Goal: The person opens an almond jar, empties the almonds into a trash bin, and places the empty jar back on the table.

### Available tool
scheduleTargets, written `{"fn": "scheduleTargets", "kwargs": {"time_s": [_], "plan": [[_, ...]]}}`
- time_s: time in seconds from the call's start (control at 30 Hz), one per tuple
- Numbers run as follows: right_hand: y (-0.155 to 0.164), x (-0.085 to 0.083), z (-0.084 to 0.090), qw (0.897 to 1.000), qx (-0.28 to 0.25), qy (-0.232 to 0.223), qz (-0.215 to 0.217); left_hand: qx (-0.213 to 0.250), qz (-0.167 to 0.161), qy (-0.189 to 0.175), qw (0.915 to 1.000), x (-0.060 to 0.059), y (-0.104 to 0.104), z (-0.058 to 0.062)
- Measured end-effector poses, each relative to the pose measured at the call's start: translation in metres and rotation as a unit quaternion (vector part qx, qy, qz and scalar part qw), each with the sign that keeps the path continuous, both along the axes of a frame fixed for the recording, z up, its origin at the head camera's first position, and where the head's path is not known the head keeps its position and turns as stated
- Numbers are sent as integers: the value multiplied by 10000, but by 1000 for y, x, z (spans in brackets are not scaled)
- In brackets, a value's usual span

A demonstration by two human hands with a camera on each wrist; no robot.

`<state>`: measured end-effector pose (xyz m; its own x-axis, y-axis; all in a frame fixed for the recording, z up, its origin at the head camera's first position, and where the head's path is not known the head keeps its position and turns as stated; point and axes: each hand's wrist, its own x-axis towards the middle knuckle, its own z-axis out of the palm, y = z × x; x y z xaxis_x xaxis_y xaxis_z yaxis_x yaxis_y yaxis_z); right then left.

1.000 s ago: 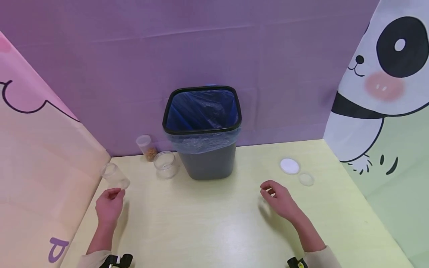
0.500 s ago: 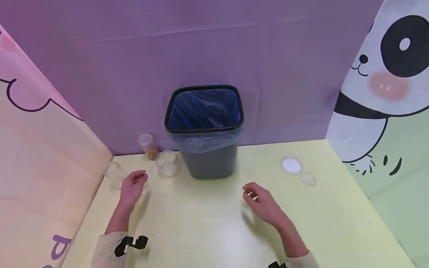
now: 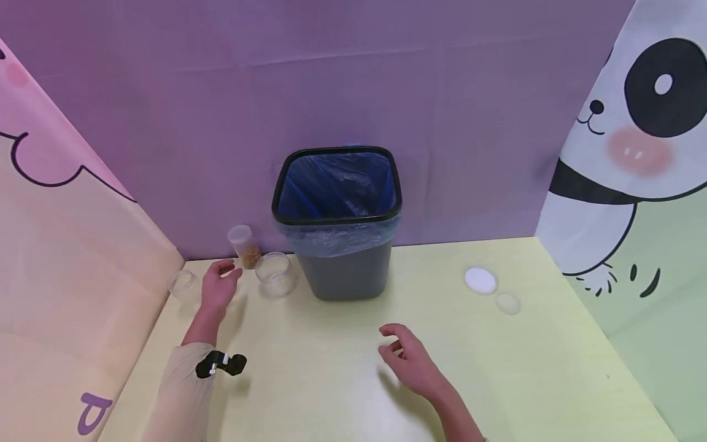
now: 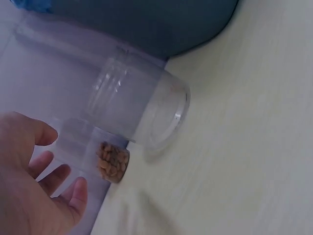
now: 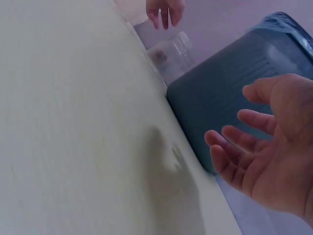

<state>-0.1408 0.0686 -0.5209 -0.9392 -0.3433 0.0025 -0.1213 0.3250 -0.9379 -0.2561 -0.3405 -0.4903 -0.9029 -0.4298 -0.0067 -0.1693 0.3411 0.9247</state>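
Observation:
My left hand hovers over the table at the left, fingers loosely bent with nothing in them. Nearest to it is a slim clear plastic jar whose bottom is filled with small brown pieces, standing against the back wall. The left wrist view shows the fingertips close to this jar, apart from its brown part. Beside it stands a wider clear jar without a lid. Another clear jar is at the left, partly behind the left hand. My right hand floats above the table's middle right, fingers relaxed and holding nothing.
A grey waste bin with a black rim and blue liner stands at the back centre, right of the wide jar. On the right of the table lie a white round disc and a translucent one. Printed cloth walls enclose three sides.
My left hand has let go of the left clear jar and moved right and forward toward the jar with brown pieces. My right hand has drifted left and nearer to me, still holding nothing.

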Motion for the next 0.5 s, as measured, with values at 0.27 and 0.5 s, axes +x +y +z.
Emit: {"fn": "scheduleTargets", "kwargs": {"time_s": [0.27, 0.5], "plan": [[-25, 8, -2, 9961, -67, 45, 880, -290, 115, -381, 9988, -29, -11, -8], [-55, 14, -4, 9921, 16, -31, 1253, -393, -281, -642, 9968, -46, -21, -5]]}}
